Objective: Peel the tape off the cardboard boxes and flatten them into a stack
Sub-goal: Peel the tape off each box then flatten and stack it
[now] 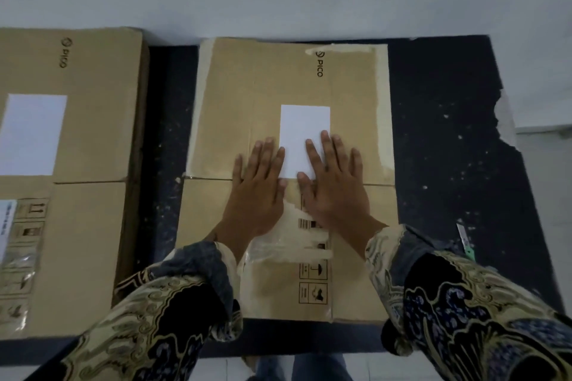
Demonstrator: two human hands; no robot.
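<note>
Patterned sleeves (173, 312) in dark blue and cream fill the lower edge of the view, reaching forward over a flattened cardboard box (235, 96) that lies on a dark speckled counter (448, 139). Both hands rest palm down on this box, side by side and close together. Left hand (258, 192) lies just left of the white label (305, 133) at the box's centre, its fingers spread slightly and flat against the cardboard. Right hand (335, 192) sits on the label's lower right corner, fingers likewise spread and pressing down, with the fingertips overlapping the white paper. Neither hand pinches anything. Strips of pale tape (383, 108) run along the box's left, far and right edges, and a crumpled clear piece of tape (288, 244) lies on the box between the wrists, partly covering the printed handling symbols (313, 292). A fold line crosses the box under the hands. Left of this box, well apart across a strip of bare counter, lies a second cardboard box (93, 120), with its own white label and a logo.
</note>
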